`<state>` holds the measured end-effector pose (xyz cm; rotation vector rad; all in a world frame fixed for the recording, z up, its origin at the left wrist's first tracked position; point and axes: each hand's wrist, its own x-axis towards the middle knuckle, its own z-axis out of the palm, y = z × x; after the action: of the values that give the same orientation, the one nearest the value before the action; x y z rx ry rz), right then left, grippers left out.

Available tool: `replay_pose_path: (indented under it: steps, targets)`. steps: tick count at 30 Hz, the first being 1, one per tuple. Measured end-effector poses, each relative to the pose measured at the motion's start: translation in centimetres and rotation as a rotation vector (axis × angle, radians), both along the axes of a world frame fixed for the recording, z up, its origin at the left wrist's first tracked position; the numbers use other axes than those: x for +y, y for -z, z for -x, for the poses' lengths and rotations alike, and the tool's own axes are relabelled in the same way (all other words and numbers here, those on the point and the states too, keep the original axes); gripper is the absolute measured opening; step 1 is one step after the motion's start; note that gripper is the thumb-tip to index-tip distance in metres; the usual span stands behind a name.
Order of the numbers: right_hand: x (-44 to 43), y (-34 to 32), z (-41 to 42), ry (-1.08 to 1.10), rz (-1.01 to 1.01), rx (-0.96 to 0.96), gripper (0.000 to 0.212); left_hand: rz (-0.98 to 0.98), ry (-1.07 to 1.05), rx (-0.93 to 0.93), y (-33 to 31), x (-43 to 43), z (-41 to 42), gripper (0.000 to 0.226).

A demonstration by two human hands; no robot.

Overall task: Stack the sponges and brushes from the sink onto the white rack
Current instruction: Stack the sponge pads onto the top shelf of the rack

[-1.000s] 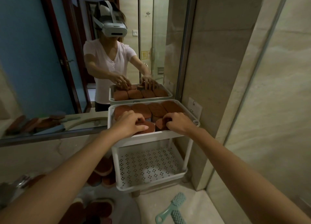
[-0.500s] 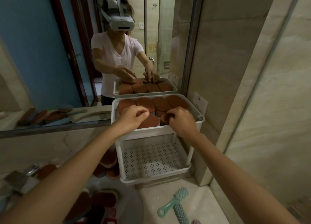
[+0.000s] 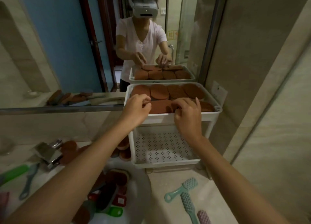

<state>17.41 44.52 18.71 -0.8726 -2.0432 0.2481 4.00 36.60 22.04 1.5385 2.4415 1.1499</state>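
Two hands are reaching over the front wall of the rack [image 3: 168, 118], a white two-tier stand sitting on the desk [image 3: 212, 196] against the mirror [image 3: 67, 38]. Four brown oval back sponges [image 3: 159, 93] are lying flat in a row along the rear of the rack's top tray, their edges overlapping. Just inside the rack's front wall, a front sponge [image 3: 159, 106] is lying between the two hands, and a corner sponge [image 3: 207, 106] is showing at the rack's front right corner.

The left hand [image 3: 137, 108] is hovering at the front sponge's left end with its fingers curled in. I cannot tell whether its grip is clamped on the sponge or merely closed beside it. The right hand [image 3: 186, 112] is curling its fingers down onto the front sponge's right end, its grip pinching that end.

Under the top tray, the rack's lower tray [image 3: 161, 149] is showing its perforated floor. Beside the rack's lower left corner, spare sponges [image 3: 124, 150] are sitting stacked, partly hidden by the left forearm. Below and left of the rack, the sink [image 3: 144, 188] is holding a jumble of dark sponges and brushes [image 3: 116, 178] with red and green parts. Further left of the rack, a metal tap [image 3: 48, 154] is standing with a green brush [image 3: 15, 173] lying near it. Directly in front of the rack, two teal brushes [image 3: 183, 189] are lying on the desk.
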Motion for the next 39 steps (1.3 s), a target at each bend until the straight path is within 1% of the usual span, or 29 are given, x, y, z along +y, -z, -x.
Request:
replay_pose_path:
  steps: [4,7,9,10,12,14,16,18,20,23,24,26,28,30,32,34,36,39]
  targets:
    - [-4.4,0.7,1.9,-0.207,-0.052,0.178,0.04,-0.164,-0.092,-0.039,-0.5,-4.2,-0.6,0.026]
    - [-9.3,2.1,4.0,-0.343,0.028,0.258,0.04,-0.235,-0.189,-0.131,0.8,-9.1,0.0,0.022]
    - [-12.8,3.9,5.7,-0.439,0.13,0.244,0.039,-0.223,-0.262,-0.24,3.3,-12.7,1.2,0.02]
    - [-14.5,5.1,6.6,-0.48,0.191,0.211,0.038,-0.21,-0.302,-0.298,4.8,-14.7,1.8,0.018]
    - [-18.2,7.3,8.6,-0.536,0.309,0.089,0.032,-0.157,-0.399,-0.397,8.5,-18.8,3.5,0.014]
    - [-21.9,9.4,10.8,-0.602,0.422,-0.068,0.032,-0.046,-0.501,-0.485,12.0,-23.2,5.1,0.015]
    - [-25.5,11.4,13.0,-0.658,0.534,-0.185,0.033,0.045,-0.565,-0.552,14.7,-27.3,6.7,0.016]
    - [-28.9,13.0,15.1,-0.669,0.646,-0.308,0.034,0.17,-0.626,-0.558,16.2,-31.2,8.1,0.021]
    - [-32.1,14.9,17.1,-0.678,0.69,-0.433,0.034,0.256,-0.695,-0.516,17.0,-35.2,9.6,0.031]
    - [-36.6,17.5,19.8,-0.728,0.725,-0.597,0.032,0.226,-0.777,-0.537,19.2,-40.7,12.6,0.039]
    - [-37.9,18.1,20.6,-0.744,0.734,-0.637,0.03,0.206,-0.808,-0.56,20.2,-42.4,13.7,0.036]
    - [-40.3,18.7,22.2,-0.748,0.751,-0.683,0.028,0.267,-0.869,-0.585,21.6,-45.3,15.4,0.011]
    - [-42.4,19.0,23.3,-0.745,0.789,-0.694,0.028,0.334,-0.893,-0.554,22.6,-47.6,16.6,0.02]
    - [-44.2,19.4,24.3,-0.752,0.806,-0.713,0.028,0.373,-0.894,-0.59,23.6,-49.0,17.5,0.029]
    - [-45.5,20.0,24.8,-0.752,0.799,-0.747,0.024,0.372,-0.899,-0.632,24.2,-49.7,18.0,0.032]
    - [-46.3,20.7,25.2,-0.742,0.815,-0.778,0.03,0.378,-0.881,-0.661,24.9,-50.0,18.5,0.037]
    - [-46.9,21.1,25.3,-0.757,0.84,-0.809,0.037,0.389,-0.846,-0.691,25.1,-50.0,18.4,0.039]
    - [-47.3,21.4,25.4,-0.75,0.896,-0.806,0.038,0.358,-0.838,-0.792,25.2,-50.2,18.2,0.038]
